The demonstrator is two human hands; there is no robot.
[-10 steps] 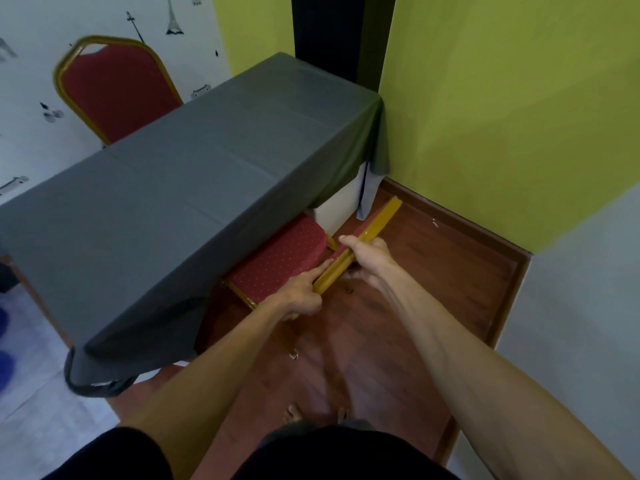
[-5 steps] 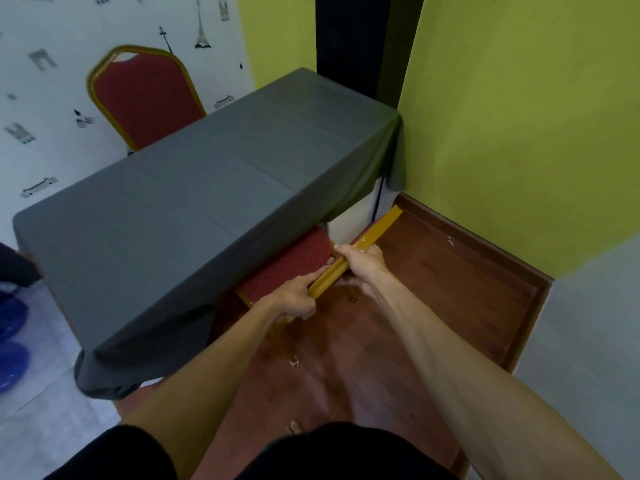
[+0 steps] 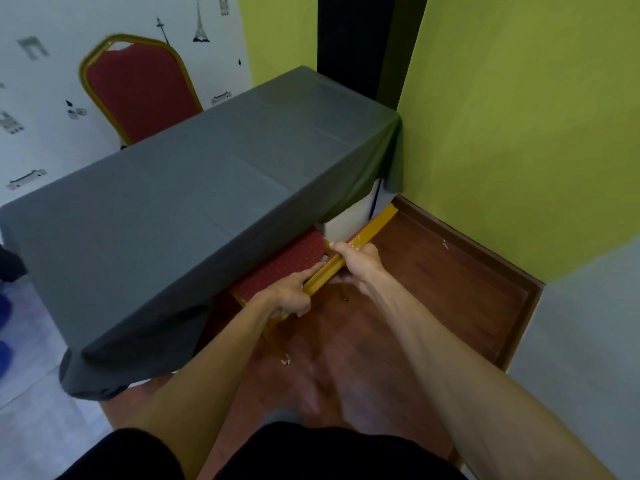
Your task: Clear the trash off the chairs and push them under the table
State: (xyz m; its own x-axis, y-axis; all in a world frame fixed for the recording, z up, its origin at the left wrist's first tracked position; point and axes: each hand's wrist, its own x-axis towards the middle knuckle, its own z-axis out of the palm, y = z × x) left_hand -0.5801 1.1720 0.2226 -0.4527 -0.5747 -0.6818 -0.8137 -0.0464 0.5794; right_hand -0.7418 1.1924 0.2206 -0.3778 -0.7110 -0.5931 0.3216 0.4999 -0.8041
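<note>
A chair with a red seat [image 3: 287, 263] and a gold frame stands below me, its seat mostly under the table covered by a grey cloth [image 3: 180, 216]. Both hands grip the gold top rail of the chair's back [image 3: 370, 227]. My left hand [image 3: 291, 296] holds the rail's near end. My right hand [image 3: 356, 263] holds it farther along. A second red chair with a gold frame [image 3: 138, 91] stands on the far side of the table against the white wall. No trash shows on the visible strip of seat.
A yellow-green wall [image 3: 519, 133] closes the right side, with a dark wooden skirting [image 3: 485, 251] along the brown floor. The grey cloth hangs low over the near table edge. A white table leg [image 3: 346, 223] stands just beyond the chair. Blue objects [image 3: 5, 303] sit at the far left.
The chair has slid farther under the table, so less red seat shows. Both hands have stayed on the gold rail. The view has drifted, bringing the far chair more toward the middle.
</note>
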